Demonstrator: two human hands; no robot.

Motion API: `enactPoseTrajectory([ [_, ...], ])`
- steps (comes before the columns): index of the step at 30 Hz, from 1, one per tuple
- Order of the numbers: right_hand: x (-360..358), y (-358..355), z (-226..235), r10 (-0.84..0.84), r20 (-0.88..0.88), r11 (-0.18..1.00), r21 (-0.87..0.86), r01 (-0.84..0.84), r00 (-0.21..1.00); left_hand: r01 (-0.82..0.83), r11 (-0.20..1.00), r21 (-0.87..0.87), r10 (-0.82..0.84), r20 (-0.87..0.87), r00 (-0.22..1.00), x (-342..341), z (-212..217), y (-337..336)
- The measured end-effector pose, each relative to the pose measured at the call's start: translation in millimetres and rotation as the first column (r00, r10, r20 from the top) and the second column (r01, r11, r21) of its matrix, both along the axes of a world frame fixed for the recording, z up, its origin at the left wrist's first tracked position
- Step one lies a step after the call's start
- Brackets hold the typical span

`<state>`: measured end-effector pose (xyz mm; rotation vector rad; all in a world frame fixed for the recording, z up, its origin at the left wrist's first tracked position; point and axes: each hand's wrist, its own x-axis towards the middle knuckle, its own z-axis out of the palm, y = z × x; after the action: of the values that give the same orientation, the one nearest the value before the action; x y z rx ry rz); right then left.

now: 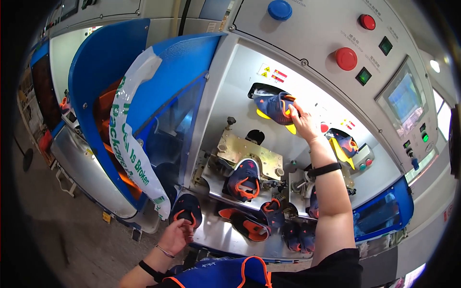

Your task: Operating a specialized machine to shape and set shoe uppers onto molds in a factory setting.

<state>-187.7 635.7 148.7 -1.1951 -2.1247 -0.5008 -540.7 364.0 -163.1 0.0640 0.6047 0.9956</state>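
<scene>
High in the lit machine bay, my right hand point(304, 124) grips the heel of a navy shoe point(277, 106) with orange trim. Its toe points at a slot in the back wall, over a yellow plate point(291, 128). Low on the left, my left hand point(175, 236) has its fingers curled at the heel of another navy shoe point(187, 206), by the tray's left end. Between them, a navy shoe point(243, 180) sits upright at the front of a brass-coloured metal clamp block point(250, 156).
Several more shoes point(249, 226) lie on the metal tray point(213, 234) below. To the right, another shoe point(345, 144) rests on a yellow plate at a second slot. A blue guard point(180, 55) with hanging plastic tape point(126, 129) stands left. Above is a control panel point(317, 33) with push buttons.
</scene>
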Motion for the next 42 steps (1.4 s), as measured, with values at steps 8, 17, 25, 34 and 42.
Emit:
enactPoseTrajectory([
  [8,30.5,36.4,-9.6,-0.242,0.199,0.970,0.033,0.240,0.950,0.125,0.990,0.059,-0.127,0.036,0.991,15.3,-3.5,4.5],
  [17,-20.3,40.7,-14.0,-0.157,-0.088,0.987,-0.002,0.158,0.984,0.140,0.990,0.006,-0.140,0.050,0.989,21.8,-3.6,6.3],
  [25,-10.3,-54.0,-100.3,-0.305,-0.461,0.850,0.262,0.457,0.833,0.144,0.989,0.039,-0.145,0.037,0.989,18.2,0.4,8.8],
  [34,40.9,-79.4,-102.8,-0.221,-0.363,0.949,0.134,0.285,0.905,0.374,0.918,0.134,-0.376,-0.010,0.927,67.7,11.5,21.4],
  [42,154.9,-279.4,-139.0,-0.586,-0.484,0.759,-0.047,0.649,0.651,0.497,0.850,0.173,-0.503,-0.014,0.864,107.5,9.6,30.0],
])
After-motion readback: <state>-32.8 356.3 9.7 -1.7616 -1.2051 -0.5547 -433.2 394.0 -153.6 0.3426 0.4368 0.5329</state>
